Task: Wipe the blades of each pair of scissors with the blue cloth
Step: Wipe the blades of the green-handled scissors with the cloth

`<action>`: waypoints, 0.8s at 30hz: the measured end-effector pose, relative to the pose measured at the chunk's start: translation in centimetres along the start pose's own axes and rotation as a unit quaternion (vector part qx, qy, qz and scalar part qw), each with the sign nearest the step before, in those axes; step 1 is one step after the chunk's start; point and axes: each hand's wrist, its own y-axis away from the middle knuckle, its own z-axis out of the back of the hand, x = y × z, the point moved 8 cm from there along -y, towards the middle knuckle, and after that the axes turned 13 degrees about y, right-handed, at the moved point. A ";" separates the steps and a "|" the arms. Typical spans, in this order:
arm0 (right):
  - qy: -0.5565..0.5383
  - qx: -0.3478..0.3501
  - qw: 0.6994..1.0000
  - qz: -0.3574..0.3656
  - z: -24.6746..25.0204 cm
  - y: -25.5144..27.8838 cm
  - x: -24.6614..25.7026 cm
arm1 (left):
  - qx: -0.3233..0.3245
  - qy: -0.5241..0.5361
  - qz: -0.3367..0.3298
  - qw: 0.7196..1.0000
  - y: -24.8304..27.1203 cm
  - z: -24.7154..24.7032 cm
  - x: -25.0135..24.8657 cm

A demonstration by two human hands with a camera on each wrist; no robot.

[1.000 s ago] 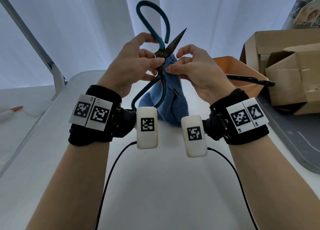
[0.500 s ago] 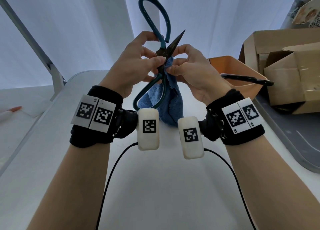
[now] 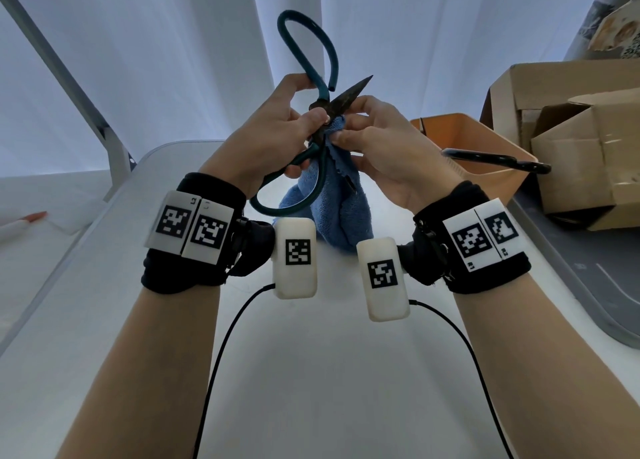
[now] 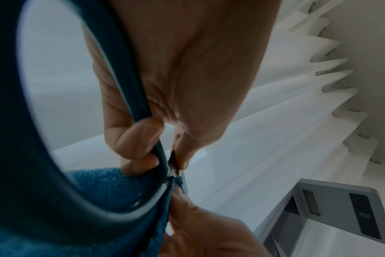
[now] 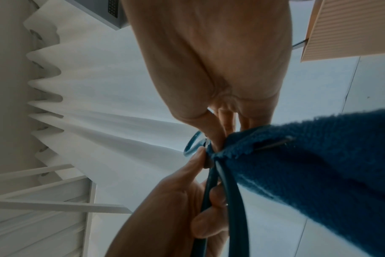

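- Scissors (image 3: 320,112), teal-handled, dark blades: being held up in the air above the white surface (image 3: 311,372), between both hands. Long axis is running steeply, tilted from lower left to upper right; one blade tip is pointing up and to the right, away from the person, and one handle loop is rising above the hands while the other is hanging below them.
- Left hand (image 3: 273,136): gripping the scissors at the pivot and handle shanks, fingers curled round them.
- Right hand (image 3: 384,147): pinching the cloth (image 3: 332,209) against the lower blade just beside the pivot, thumb and fingers closed on the fabric.
- Cloth, blue: bunched at the pinch, the rest hanging down behind the lower loop, its end near the surface; contact cannot be told.
- Second scissors (image 3: 495,159), black: lying across the rim of an orange bin (image 3: 485,178), well apart to the right.
- Cardboard boxes (image 3: 585,153): standing beyond the bin.
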 end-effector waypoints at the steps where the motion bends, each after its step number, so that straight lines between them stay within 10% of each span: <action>1: -0.008 0.005 1.000 0.000 0.0 0.0 0.0 | -0.001 0.002 0.001 1.000 0.0 0.1 0.0; 24: -0.061 0.027 0.998 -0.001 0.7 0.1 0.0 | 0.008 0.014 -0.005 1.000 0.5 0.7 -0.7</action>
